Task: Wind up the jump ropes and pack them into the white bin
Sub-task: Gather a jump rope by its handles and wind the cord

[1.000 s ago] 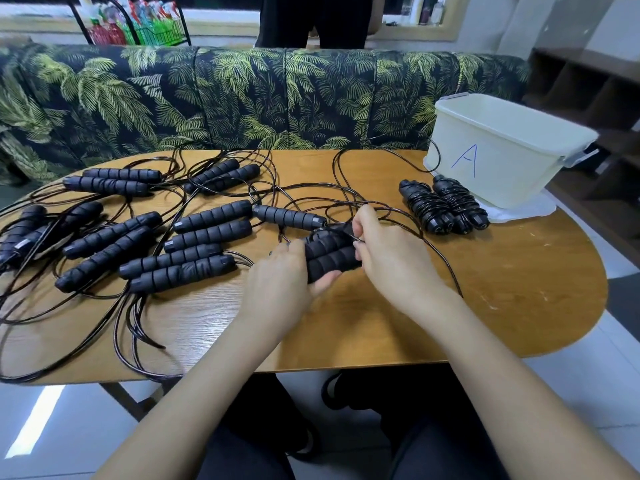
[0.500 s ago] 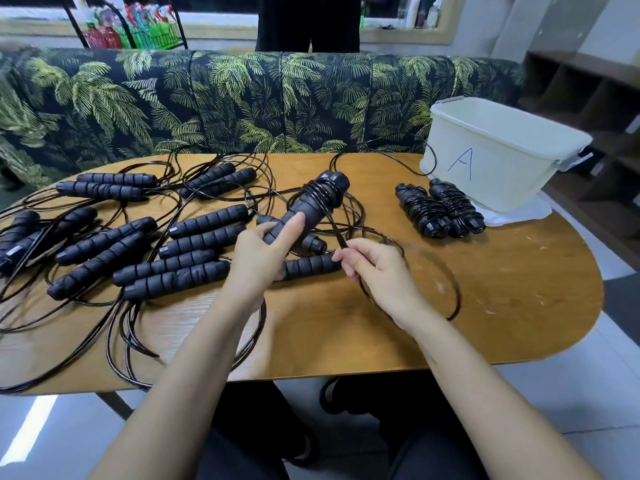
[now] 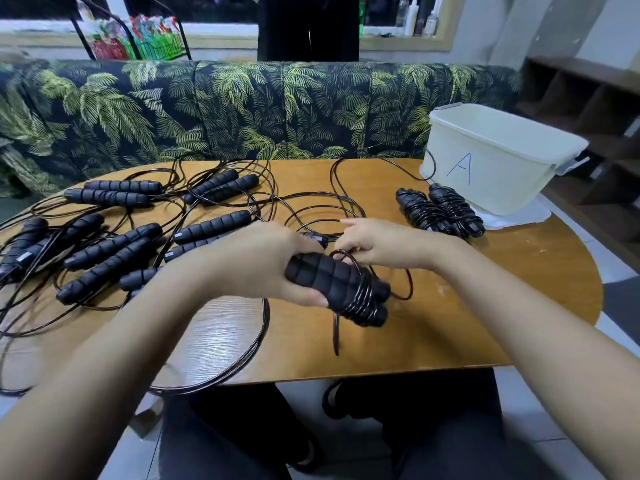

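Gripping a pair of handles (image 3: 325, 282) over the table (image 3: 519, 271), the left hand (image 3: 263, 268) steadied them while the right hand (image 3: 381, 244) pinched the cord (image 3: 362, 299) just beside. Slack could have let the coils slide off, or the trailing cord could have snagged the loose ropes (image 3: 114, 244), well apart from the white bin (image 3: 495, 168).

I see two black foam handles (image 3: 329, 282) held together near centre, cord (image 3: 363, 301) coiled round one end. Two wound ropes (image 3: 438, 213) lie beside the white bin (image 3: 502, 174), far right. Loose ropes (image 3: 114, 244) sprawl left.
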